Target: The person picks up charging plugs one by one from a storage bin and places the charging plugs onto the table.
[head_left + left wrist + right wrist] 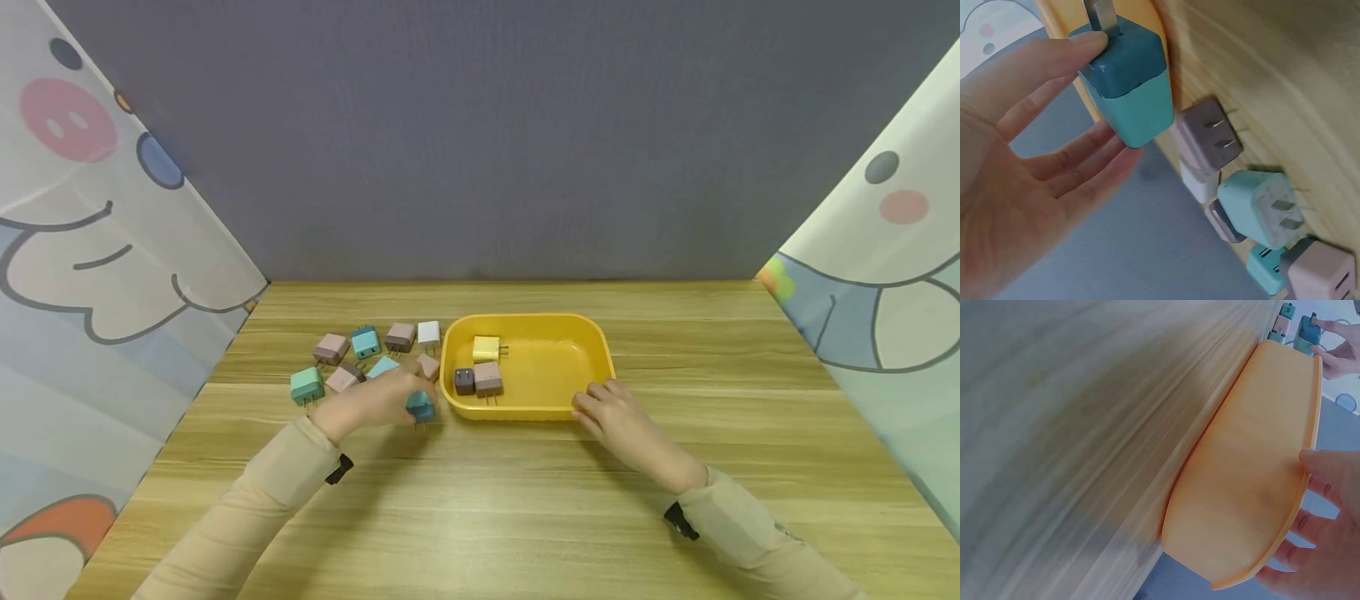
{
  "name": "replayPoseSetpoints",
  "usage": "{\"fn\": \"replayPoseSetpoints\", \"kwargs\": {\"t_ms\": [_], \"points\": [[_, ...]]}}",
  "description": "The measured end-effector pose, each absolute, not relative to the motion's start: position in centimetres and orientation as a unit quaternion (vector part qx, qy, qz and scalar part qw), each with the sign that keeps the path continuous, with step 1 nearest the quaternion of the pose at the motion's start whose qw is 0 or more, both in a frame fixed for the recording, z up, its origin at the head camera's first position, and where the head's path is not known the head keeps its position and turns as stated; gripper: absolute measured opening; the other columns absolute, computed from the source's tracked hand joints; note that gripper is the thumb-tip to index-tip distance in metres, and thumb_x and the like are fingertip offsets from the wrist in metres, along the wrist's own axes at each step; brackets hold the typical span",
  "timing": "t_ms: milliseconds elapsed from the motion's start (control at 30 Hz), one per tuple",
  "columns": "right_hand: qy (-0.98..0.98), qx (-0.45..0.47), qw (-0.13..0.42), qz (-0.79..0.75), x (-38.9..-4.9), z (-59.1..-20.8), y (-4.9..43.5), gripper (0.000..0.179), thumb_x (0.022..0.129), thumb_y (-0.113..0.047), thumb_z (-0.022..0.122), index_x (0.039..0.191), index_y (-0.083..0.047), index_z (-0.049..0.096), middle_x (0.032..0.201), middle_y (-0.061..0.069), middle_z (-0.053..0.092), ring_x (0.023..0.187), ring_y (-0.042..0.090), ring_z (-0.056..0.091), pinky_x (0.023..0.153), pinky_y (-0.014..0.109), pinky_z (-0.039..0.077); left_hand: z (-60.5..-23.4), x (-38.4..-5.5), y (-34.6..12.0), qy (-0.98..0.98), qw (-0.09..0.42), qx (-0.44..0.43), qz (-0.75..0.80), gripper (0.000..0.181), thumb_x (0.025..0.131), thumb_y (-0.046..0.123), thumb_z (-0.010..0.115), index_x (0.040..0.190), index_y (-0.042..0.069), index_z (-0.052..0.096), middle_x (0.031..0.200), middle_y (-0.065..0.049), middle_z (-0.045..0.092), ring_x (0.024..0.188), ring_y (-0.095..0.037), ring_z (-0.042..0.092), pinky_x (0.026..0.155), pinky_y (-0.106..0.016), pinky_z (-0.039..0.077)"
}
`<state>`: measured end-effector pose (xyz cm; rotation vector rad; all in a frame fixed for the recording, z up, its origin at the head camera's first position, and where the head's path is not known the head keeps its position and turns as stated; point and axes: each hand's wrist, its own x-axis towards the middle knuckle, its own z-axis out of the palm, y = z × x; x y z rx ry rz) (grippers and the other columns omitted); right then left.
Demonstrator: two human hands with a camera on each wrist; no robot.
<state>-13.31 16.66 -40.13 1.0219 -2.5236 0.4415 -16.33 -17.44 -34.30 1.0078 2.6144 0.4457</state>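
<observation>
My left hand [387, 395] pinches a two-tone teal charger plug [1132, 87] between thumb and fingers, metal prongs showing beside the thumb. It is just left of a yellow plastic tray [555, 410]. At the tray's near right corner, my right hand [617, 417] grips the rim, with the thumb outside and the fingers over the edge in the right wrist view. Inside the tray lie a yellow plug [486, 348], a dark plug [464, 382] and a pink-brown plug [487, 377].
Left of the tray several more plugs lie loose, among them a green one [306, 385], a blue one [366, 342], a white one [429, 334] and a brown-pink one [401, 337]. A grey panel [495, 150] stands behind the wooden table [480, 517].
</observation>
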Motion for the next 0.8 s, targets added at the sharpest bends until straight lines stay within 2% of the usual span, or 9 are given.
{"fn": "replayPoseSetpoints", "kwargs": {"t_ms": [567, 800], "points": [[-0.900, 0.362, 0.185, 0.155, -13.2, -40.0, 16.7, 0.010, 0.077, -0.011, 0.065, 0.085, -0.007, 0.060, 0.073, -0.003, 0.047, 0.068, 0.014, 0.036, 0.070, 0.039, 0.041, -36.1, -16.5, -17.6, 0.909, 0.137, 0.368, 0.138, 0.031, 0.061, -0.005, 0.073, 0.089, 0.006, 0.066, 0.092, -0.009, 0.053, 0.086, -0.022, 0.050, 0.074, -0.034, 0.046], [-0.896, 0.366, 0.197, 0.155, -13.2, -40.0, 16.6, 0.011, 0.075, -0.009, 0.066, 0.084, -0.007, 0.059, 0.072, -0.002, 0.046, 0.067, 0.013, 0.035, 0.065, 0.033, 0.037, -36.7, -16.7, -17.8, 0.908, 0.149, 0.368, 0.134, 0.031, 0.063, -0.005, 0.072, 0.091, 0.003, 0.066, 0.096, -0.011, 0.054, 0.089, -0.024, 0.052, 0.077, -0.035, 0.046]]}}
